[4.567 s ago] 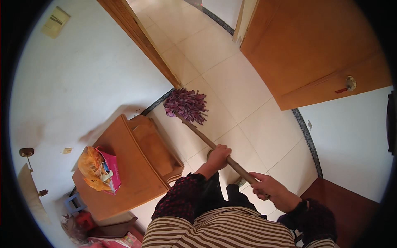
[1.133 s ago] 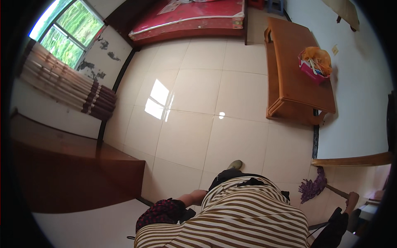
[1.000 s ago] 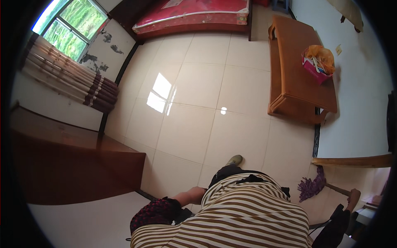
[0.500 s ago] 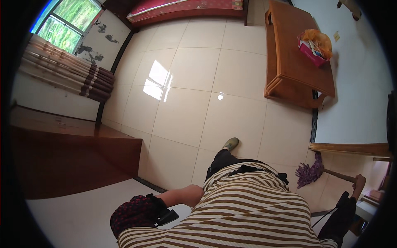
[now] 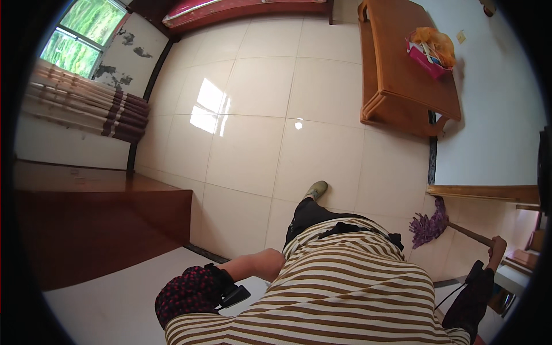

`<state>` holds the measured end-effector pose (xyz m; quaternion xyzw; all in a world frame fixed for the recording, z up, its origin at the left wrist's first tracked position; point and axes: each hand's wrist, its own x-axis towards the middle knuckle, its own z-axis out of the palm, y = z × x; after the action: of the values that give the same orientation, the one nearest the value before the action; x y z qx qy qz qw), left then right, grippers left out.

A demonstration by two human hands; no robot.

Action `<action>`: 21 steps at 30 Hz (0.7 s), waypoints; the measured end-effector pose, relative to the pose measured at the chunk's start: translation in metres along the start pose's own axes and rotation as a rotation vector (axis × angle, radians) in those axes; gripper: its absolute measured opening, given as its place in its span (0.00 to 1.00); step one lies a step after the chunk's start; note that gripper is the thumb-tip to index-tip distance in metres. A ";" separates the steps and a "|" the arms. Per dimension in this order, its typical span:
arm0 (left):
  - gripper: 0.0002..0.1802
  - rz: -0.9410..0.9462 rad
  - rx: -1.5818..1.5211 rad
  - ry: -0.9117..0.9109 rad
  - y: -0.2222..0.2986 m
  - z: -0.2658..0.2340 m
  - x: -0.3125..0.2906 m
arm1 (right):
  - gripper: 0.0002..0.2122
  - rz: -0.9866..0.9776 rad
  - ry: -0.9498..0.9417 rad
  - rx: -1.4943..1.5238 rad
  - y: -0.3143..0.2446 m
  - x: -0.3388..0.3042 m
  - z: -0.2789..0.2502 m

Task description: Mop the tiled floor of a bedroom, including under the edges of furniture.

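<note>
At the right, my right hand [image 5: 498,248] is wrapped round the wooden handle of a mop [image 5: 471,234]. The mop's shaggy purple head [image 5: 428,229] lies on the tiles by the doorway edge. My left hand [image 5: 270,264] is against the side of my striped shirt [image 5: 356,270], near the waist, and its fingers are hidden. A dark strap with a small black device sits on each forearm. One shoe [image 5: 317,189] shows in front of me on the tiled floor [image 5: 247,149].
A long wooden table [image 5: 397,63] stands along the right wall, with a pink box [image 5: 428,62] and an orange plastic bag [image 5: 441,46] on it. A dark red-brown cabinet [image 5: 115,230] fills the left side. A bed [image 5: 241,10] is at the far end, and a curtain [image 5: 86,100] hangs under the window.
My view has shifted a little, so the table, window and floor sit slightly higher and further left. My right hand still grips the mop; my left hand stays at my waist.
</note>
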<state>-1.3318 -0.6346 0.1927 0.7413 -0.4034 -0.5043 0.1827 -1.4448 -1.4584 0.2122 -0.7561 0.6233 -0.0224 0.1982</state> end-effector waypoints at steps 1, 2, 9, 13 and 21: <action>0.12 0.011 -0.011 0.012 -0.001 -0.001 0.000 | 0.13 0.026 -0.008 -0.021 -0.002 0.000 0.000; 0.12 0.022 -0.021 0.024 -0.002 -0.002 0.000 | 0.13 0.039 -0.017 -0.035 -0.003 -0.003 0.000; 0.12 0.087 -0.012 0.010 -0.021 0.000 0.003 | 0.12 0.071 0.027 0.059 0.008 -0.015 0.002; 0.13 0.118 -0.122 0.066 -0.036 0.004 -0.001 | 0.12 -0.007 0.003 0.053 0.006 -0.030 0.008; 0.15 0.021 -0.234 -0.001 -0.033 -0.033 -0.007 | 0.11 0.059 0.044 0.057 0.002 -0.065 0.013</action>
<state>-1.2893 -0.6132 0.1884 0.7104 -0.3497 -0.5464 0.2730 -1.4576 -1.3933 0.2138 -0.7309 0.6485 -0.0508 0.2066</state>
